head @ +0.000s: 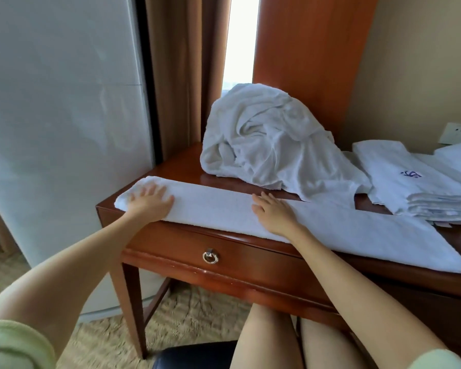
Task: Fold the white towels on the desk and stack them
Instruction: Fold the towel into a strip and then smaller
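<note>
A long white towel, folded into a narrow strip, lies along the front edge of the wooden desk. My left hand presses flat on the strip's left end with fingers spread. My right hand lies flat on the strip near its middle. Behind the strip sits a crumpled heap of white towels. At the right stands a stack of folded white towels with a blue embroidered logo on top.
The desk has a drawer with a metal ring pull. A wooden panel and brown curtains rise behind the desk. A wall socket is at the far right. My knees and a dark chair seat are below.
</note>
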A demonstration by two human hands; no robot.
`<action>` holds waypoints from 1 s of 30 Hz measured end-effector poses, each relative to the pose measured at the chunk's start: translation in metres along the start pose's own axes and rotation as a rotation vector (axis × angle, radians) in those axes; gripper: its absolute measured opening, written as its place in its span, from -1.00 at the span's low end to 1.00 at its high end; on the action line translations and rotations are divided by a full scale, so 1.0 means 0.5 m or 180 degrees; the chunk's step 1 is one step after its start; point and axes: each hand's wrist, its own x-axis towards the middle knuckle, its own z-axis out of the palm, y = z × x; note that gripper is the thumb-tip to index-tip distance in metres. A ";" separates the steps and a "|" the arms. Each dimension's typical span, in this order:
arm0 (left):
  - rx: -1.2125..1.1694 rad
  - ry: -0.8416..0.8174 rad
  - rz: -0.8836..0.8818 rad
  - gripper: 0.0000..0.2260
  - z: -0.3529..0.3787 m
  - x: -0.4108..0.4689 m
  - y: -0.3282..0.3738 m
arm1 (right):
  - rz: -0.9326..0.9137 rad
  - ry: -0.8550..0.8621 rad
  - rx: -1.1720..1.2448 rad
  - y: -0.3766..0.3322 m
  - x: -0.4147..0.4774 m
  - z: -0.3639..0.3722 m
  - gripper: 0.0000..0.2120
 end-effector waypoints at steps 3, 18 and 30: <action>-0.0191 -0.0080 -0.0511 -0.43 -0.014 -0.010 -0.055 | 0.0019 0.0022 -0.0055 -0.003 -0.001 0.004 -0.52; -0.1886 -0.0150 -0.1292 -0.50 -0.097 -0.012 -0.053 | -0.0025 0.0270 0.0084 0.004 -0.001 0.009 -0.52; -0.2977 0.0555 0.0898 -0.62 -0.174 -0.095 0.306 | 0.0404 0.0010 0.4915 -0.057 -0.029 -0.126 -0.46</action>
